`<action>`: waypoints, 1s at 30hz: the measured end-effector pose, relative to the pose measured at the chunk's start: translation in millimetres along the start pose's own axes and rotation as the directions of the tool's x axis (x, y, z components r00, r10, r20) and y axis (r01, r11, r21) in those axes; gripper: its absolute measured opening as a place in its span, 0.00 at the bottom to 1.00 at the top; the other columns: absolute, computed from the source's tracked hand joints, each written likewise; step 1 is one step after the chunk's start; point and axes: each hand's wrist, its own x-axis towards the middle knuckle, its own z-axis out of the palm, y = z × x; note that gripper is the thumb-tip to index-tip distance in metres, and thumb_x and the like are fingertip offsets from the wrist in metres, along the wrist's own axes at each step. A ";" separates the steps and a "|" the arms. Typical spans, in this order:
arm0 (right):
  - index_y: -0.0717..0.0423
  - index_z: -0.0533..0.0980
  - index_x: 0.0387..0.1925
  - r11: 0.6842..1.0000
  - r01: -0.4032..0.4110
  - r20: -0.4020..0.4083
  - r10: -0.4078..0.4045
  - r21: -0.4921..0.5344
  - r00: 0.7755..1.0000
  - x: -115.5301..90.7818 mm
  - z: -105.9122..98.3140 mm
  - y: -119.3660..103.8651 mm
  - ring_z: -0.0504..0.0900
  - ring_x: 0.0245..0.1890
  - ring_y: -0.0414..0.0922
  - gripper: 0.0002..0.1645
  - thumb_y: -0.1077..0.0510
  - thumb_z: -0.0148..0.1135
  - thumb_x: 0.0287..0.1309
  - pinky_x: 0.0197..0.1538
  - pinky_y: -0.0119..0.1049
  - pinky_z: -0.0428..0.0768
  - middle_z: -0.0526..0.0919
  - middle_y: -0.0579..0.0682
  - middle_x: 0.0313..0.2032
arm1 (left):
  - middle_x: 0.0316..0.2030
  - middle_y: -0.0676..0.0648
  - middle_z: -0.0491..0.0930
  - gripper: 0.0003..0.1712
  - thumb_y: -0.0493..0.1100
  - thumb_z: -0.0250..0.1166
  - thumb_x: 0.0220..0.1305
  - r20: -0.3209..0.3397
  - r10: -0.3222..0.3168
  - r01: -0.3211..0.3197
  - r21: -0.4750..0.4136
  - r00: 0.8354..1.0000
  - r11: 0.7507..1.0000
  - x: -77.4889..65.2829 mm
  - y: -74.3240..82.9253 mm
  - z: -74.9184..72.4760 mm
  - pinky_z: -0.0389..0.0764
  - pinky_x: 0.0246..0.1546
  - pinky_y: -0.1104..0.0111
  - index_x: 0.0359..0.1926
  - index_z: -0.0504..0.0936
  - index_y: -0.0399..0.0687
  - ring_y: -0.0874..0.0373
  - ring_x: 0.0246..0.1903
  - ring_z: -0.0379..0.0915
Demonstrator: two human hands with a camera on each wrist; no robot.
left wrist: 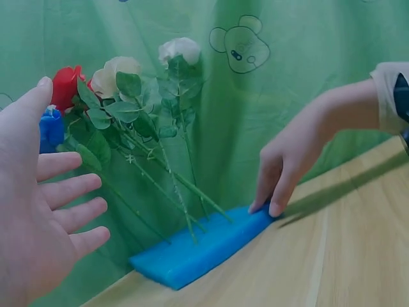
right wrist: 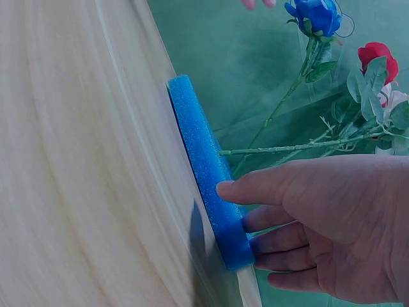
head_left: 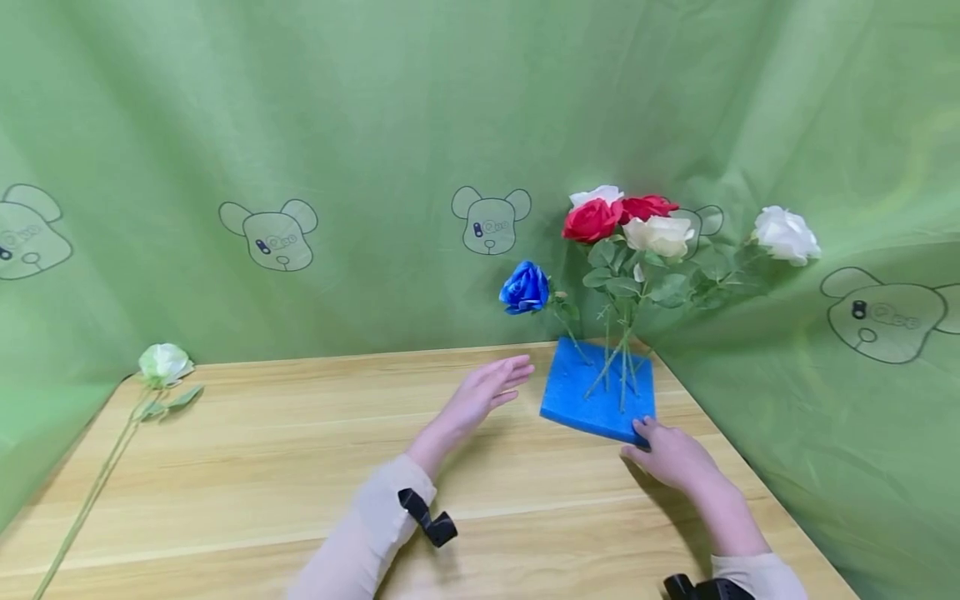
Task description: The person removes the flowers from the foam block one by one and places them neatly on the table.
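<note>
A blue foam block [head_left: 564, 392] lies near the back right of the table, with several artificial rose stems stuck upright or leaning in it. My right hand [head_left: 678, 458] pinches its near right corner; in the right wrist view the thumb [right wrist: 239, 190] rests on the foam's near face. To the left of the block, my left hand [head_left: 487, 387] is held with straight fingers, touching nothing. A blue rose [head_left: 525, 288] leans left out of the foam. Red roses [head_left: 592, 221] and a cream rose [head_left: 660, 236] cluster above it, while a white rose [head_left: 786, 236] leans far right.
A white rose with pale green petals [head_left: 163, 365] lies on the left of the wooden table [head_left: 300, 450], its long stems reaching toward the near edge. Green curtain [head_left: 390, 125] with bear-head prints hangs behind and beside the table, close to the roses.
</note>
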 end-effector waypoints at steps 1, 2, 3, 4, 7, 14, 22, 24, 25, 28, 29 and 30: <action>0.72 0.68 0.63 1.000 -0.003 0.003 0.003 0.002 1.000 -0.2 -0.3 -0.9 0.69 0.59 0.75 0.37 0.46 0.58 0.65 0.59 0.67 0.72 0.64 0.77 0.63 | 0.68 0.40 0.68 0.35 0.61 0.44 0.75 -0.002 -0.002 0.002 -0.014 1.000 1.000 3.3 -1.5 2.6 0.65 0.71 0.55 0.70 0.64 0.42 0.46 0.69 0.62; 0.72 0.68 0.63 1.000 -0.003 0.005 0.003 0.002 1.000 -0.3 -0.8 -1.4 0.69 0.59 0.75 0.37 0.46 0.58 0.65 0.58 0.67 0.72 0.64 0.77 0.63 | 0.68 0.40 0.68 0.34 0.60 0.44 0.75 -0.007 -0.006 0.006 -0.026 1.000 1.000 6.7 -2.9 5.2 0.65 0.71 0.55 0.70 0.64 0.42 0.46 0.70 0.62; 0.72 0.68 0.63 1.000 -0.004 0.007 0.004 0.003 1.000 -0.4 -1.4 -1.8 0.69 0.58 0.75 0.37 0.46 0.58 0.65 0.58 0.67 0.72 0.64 0.77 0.63 | 0.68 0.40 0.68 0.33 0.60 0.44 0.76 -0.013 -0.013 0.012 -0.040 1.000 0.999 10.0 -4.4 7.8 0.65 0.72 0.54 0.70 0.65 0.42 0.45 0.70 0.62; 0.72 0.68 0.63 1.000 -0.005 0.007 0.005 0.001 1.000 -0.4 -1.8 -2.2 0.69 0.58 0.75 0.37 0.46 0.58 0.65 0.58 0.67 0.73 0.65 0.77 0.63 | 0.68 0.40 0.68 0.33 0.59 0.43 0.76 -0.018 -0.017 0.016 -0.052 1.000 0.999 13.4 -6.2 10.4 0.64 0.72 0.54 0.70 0.65 0.42 0.45 0.70 0.62; 0.72 0.68 0.63 1.000 -0.005 0.006 0.005 0.000 1.000 0.0 -2.5 -2.5 0.70 0.57 0.75 0.37 0.46 0.58 0.65 0.58 0.67 0.73 0.65 0.78 0.63 | 0.67 0.39 0.69 0.33 0.59 0.43 0.76 -0.034 -0.031 0.028 -0.097 0.999 0.995 23.7 -11.0 19.1 0.63 0.72 0.52 0.70 0.65 0.42 0.44 0.69 0.62; 0.72 0.69 0.62 1.000 -0.004 -0.001 0.004 -0.001 1.000 0.0 -2.7 -3.0 0.71 0.57 0.75 0.37 0.47 0.59 0.64 0.57 0.66 0.74 0.66 0.78 0.62 | 0.67 0.38 0.69 0.33 0.59 0.45 0.75 -0.054 -0.056 0.045 -0.187 0.997 0.981 46.7 -25.1 40.0 0.65 0.72 0.53 0.69 0.67 0.42 0.43 0.68 0.63; 0.72 0.68 0.62 1.000 -0.017 0.000 0.017 -0.001 1.000 -0.1 -1.2 -1.0 0.72 0.56 0.74 0.37 0.46 0.59 0.64 0.56 0.66 0.75 0.67 0.77 0.62 | 0.65 0.39 0.72 0.33 0.60 0.48 0.74 -0.071 -0.124 0.101 -0.261 0.990 0.960 67.6 -43.5 59.6 0.61 0.73 0.50 0.68 0.68 0.42 0.47 0.67 0.67; 0.72 0.69 0.62 1.000 -0.017 -0.002 0.017 0.000 1.000 -0.2 -0.8 -1.1 0.72 0.56 0.74 0.37 0.46 0.59 0.64 0.56 0.66 0.75 0.67 0.77 0.62 | 0.63 0.41 0.74 0.32 0.60 0.50 0.73 -0.088 -0.137 0.107 -0.282 0.987 0.953 72.6 -48.5 62.6 0.61 0.73 0.50 0.66 0.71 0.43 0.47 0.66 0.68; 0.72 0.69 0.62 1.000 -0.018 -0.004 0.018 0.002 1.000 -0.1 -0.7 -1.1 0.72 0.56 0.74 0.37 0.46 0.59 0.64 0.56 0.66 0.75 0.67 0.77 0.62 | 0.63 0.42 0.75 0.32 0.60 0.50 0.73 -0.097 -0.137 0.104 -0.290 0.986 0.951 75.2 -51.0 64.1 0.61 0.73 0.50 0.66 0.71 0.42 0.46 0.66 0.68; 0.72 0.69 0.62 1.000 -0.017 -0.012 0.017 0.005 1.000 0.7 -0.4 -1.3 0.72 0.56 0.74 0.37 0.46 0.59 0.64 0.56 0.66 0.75 0.67 0.77 0.62 | 0.62 0.41 0.75 0.32 0.60 0.52 0.72 -0.135 -0.138 0.093 -0.301 0.981 0.949 82.2 -57.9 68.0 0.61 0.73 0.52 0.65 0.73 0.42 0.47 0.66 0.68; 0.72 0.69 0.62 1.000 -0.016 -0.014 0.016 0.006 1.000 0.8 -0.5 -1.5 0.72 0.56 0.74 0.37 0.46 0.59 0.64 0.57 0.66 0.75 0.67 0.77 0.62 | 0.63 0.40 0.75 0.32 0.60 0.53 0.72 -0.149 -0.141 0.091 -0.301 0.979 0.949 84.2 -59.9 69.4 0.61 0.73 0.52 0.65 0.73 0.42 0.48 0.66 0.68; 0.72 0.69 0.62 1.000 -0.016 -0.015 0.016 0.008 1.000 0.8 -0.6 -1.8 0.72 0.56 0.74 0.37 0.46 0.59 0.64 0.57 0.66 0.75 0.67 0.77 0.62 | 0.63 0.39 0.75 0.32 0.59 0.53 0.72 -0.166 -0.140 0.086 -0.295 0.976 0.952 86.4 -62.1 71.0 0.62 0.73 0.52 0.64 0.73 0.42 0.48 0.66 0.69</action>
